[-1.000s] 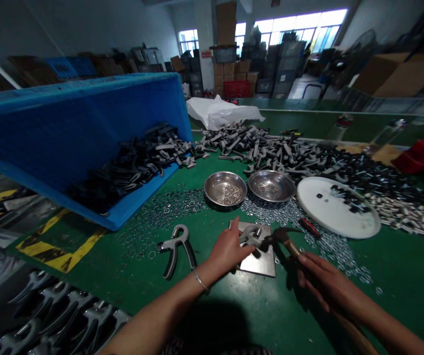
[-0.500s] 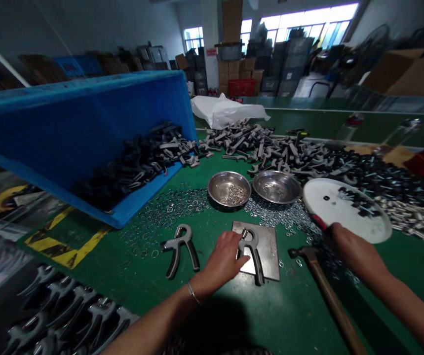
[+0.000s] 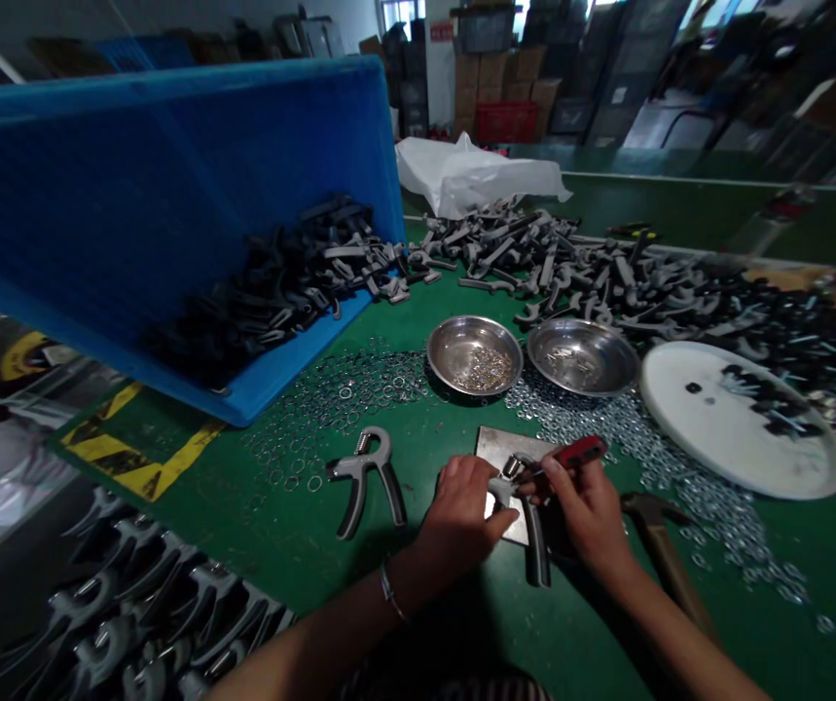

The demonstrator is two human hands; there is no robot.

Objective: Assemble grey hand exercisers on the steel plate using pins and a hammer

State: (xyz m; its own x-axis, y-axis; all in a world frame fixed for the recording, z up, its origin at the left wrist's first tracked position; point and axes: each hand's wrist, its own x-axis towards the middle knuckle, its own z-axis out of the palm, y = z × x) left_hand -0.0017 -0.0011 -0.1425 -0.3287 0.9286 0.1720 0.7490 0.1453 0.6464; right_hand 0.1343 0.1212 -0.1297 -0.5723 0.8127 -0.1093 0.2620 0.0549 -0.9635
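Note:
My left hand [image 3: 465, 506] is closed on the left side of a grey-and-black spring hand grip [image 3: 534, 535], which lies over a square metal plate [image 3: 490, 443]. In my right hand [image 3: 593, 516] is a red-handled tool [image 3: 579, 452]. Its working end meets the hand grip near the spring; the tool's exact kind is hidden by my fingers. A second hand grip [image 3: 370, 477] lies on the table to the left. Beside my right hand lies a hammer [image 3: 658, 550] with a wooden handle, partly covered by my forearm.
Two steel bowls [image 3: 447, 370] of small parts stand beyond the plate, with loose washers [image 3: 629, 433] around. A white tray [image 3: 670, 438] sits at right. A large blue crate [image 3: 242, 404] tips toward me at left. Grey handles [image 3: 556, 258] pile behind; finished grips [image 3: 147, 594] fill the lower left.
My right hand has moved left from beside the white tray, bringing the red-handled tool to the hand grip. My left hand still holds the grip on the plate. The view has tilted down.

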